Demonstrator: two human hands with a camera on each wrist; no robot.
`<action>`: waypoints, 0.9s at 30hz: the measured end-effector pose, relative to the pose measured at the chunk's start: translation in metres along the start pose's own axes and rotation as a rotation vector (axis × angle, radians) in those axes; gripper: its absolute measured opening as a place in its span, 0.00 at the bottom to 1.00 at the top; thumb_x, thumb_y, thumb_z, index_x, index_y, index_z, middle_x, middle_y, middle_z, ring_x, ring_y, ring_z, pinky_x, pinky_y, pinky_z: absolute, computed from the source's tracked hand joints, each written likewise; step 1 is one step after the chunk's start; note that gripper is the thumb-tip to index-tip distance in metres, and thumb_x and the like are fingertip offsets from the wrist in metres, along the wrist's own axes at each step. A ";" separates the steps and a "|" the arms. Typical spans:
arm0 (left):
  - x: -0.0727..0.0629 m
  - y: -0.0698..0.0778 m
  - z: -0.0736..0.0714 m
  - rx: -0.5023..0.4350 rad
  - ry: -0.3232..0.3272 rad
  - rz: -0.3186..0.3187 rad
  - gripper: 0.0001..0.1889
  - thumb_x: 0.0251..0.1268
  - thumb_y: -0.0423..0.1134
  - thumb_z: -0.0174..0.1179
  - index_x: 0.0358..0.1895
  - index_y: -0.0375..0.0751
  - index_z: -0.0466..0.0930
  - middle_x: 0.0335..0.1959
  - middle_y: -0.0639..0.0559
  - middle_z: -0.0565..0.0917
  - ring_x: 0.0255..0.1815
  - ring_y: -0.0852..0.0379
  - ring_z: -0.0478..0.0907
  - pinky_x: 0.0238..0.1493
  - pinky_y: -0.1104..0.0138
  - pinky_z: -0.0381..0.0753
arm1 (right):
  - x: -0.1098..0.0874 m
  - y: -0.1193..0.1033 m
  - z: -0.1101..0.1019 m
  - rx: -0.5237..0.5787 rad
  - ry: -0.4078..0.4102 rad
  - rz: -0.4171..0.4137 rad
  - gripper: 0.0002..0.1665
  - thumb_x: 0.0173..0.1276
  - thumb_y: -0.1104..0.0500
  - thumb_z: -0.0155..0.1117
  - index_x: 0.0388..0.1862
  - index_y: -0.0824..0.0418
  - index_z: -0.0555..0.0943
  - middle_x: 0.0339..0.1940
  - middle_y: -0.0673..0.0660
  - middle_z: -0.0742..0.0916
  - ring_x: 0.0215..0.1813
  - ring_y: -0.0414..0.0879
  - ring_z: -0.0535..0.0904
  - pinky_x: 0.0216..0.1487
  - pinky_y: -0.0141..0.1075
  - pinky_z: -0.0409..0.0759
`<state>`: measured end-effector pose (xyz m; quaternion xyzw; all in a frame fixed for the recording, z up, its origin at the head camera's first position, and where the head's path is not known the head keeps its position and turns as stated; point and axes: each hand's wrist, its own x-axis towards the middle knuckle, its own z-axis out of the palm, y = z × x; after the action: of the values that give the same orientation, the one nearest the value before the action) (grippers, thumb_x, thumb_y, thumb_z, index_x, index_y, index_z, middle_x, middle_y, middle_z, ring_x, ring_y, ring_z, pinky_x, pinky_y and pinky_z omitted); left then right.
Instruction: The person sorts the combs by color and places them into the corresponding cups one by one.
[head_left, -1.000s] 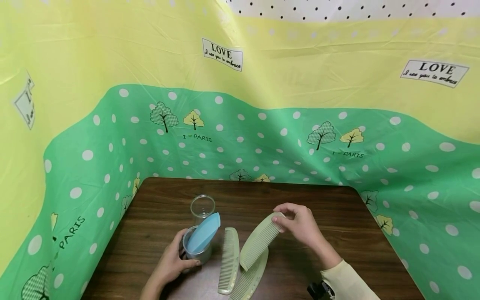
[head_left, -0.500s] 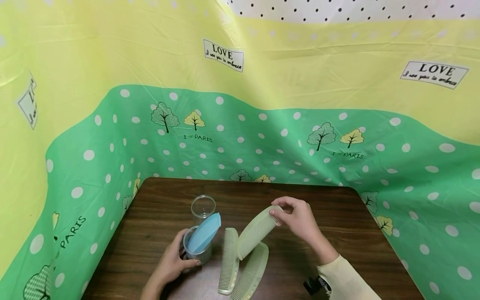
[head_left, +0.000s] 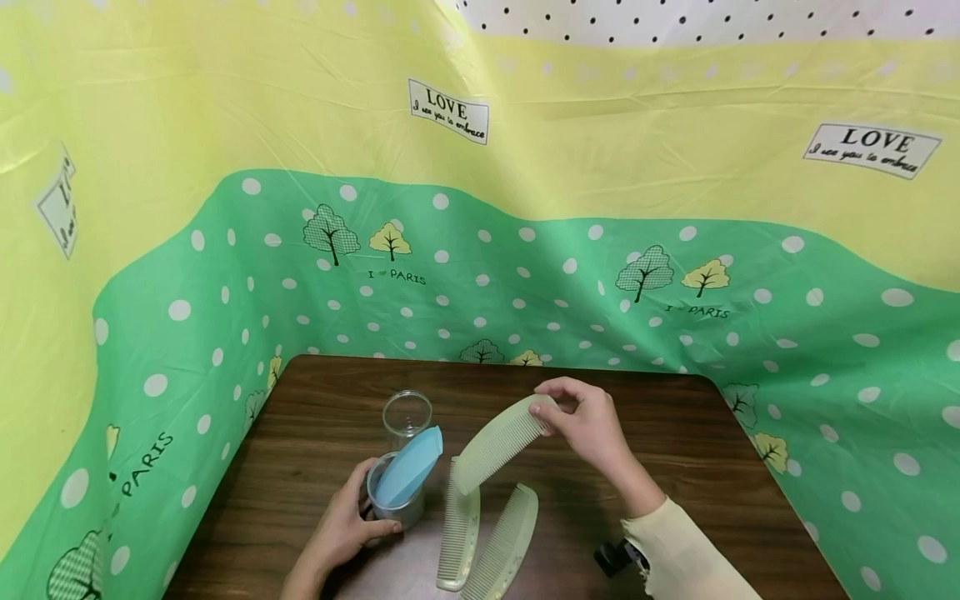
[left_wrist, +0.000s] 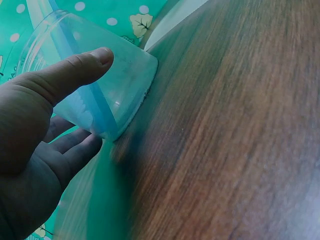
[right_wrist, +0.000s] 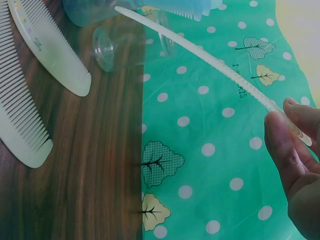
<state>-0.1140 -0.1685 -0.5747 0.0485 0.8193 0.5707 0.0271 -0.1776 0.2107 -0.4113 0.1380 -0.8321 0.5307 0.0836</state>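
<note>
My left hand (head_left: 341, 521) grips a clear plastic jar (head_left: 401, 515) that stands on the table, with thumb and fingers around its side. Blue combs (head_left: 408, 467) lean in the jar, their upper ends sticking out past the rim. My right hand (head_left: 591, 427) pinches a pale green comb (head_left: 498, 440) by one end. This comb is held up off the table and slants down toward the jar, teeth facing down. Below it lie two more pale green combs, a left comb (head_left: 459, 546) and a right comb (head_left: 508, 540). The held comb overlaps the top of the left one in the head view.
A second clear container (head_left: 407, 410) stands just behind the jar. The brown wood-grain table (head_left: 637, 467) ends at a green and yellow printed curtain (head_left: 480, 250) at the back and both sides.
My right hand has lifted the pale green comb off the lying one and carried it left and up, toward the jar. My left hand and the jar have stayed in place.
</note>
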 end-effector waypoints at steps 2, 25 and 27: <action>0.000 0.000 0.000 0.006 0.000 0.003 0.54 0.37 0.37 0.86 0.73 0.49 0.65 0.68 0.43 0.76 0.68 0.44 0.74 0.64 0.66 0.76 | 0.001 -0.002 0.001 0.002 0.006 -0.001 0.12 0.63 0.60 0.78 0.45 0.56 0.87 0.36 0.57 0.90 0.23 0.50 0.85 0.27 0.39 0.86; 0.000 0.005 0.000 -0.053 0.011 -0.024 0.53 0.37 0.33 0.86 0.73 0.49 0.67 0.68 0.44 0.76 0.69 0.44 0.73 0.67 0.56 0.76 | 0.018 -0.015 0.015 0.029 0.044 -0.038 0.13 0.63 0.60 0.78 0.46 0.58 0.87 0.39 0.59 0.90 0.25 0.55 0.86 0.29 0.41 0.87; -0.001 0.005 0.000 -0.056 0.009 -0.027 0.53 0.37 0.33 0.86 0.73 0.49 0.67 0.68 0.44 0.76 0.69 0.45 0.74 0.67 0.57 0.76 | 0.019 -0.016 0.017 0.032 0.044 -0.042 0.13 0.63 0.60 0.78 0.46 0.58 0.87 0.38 0.59 0.90 0.25 0.56 0.86 0.29 0.41 0.87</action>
<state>-0.1130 -0.1664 -0.5698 0.0340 0.8037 0.5932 0.0323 -0.1905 0.1865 -0.3992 0.1449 -0.8184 0.5449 0.1106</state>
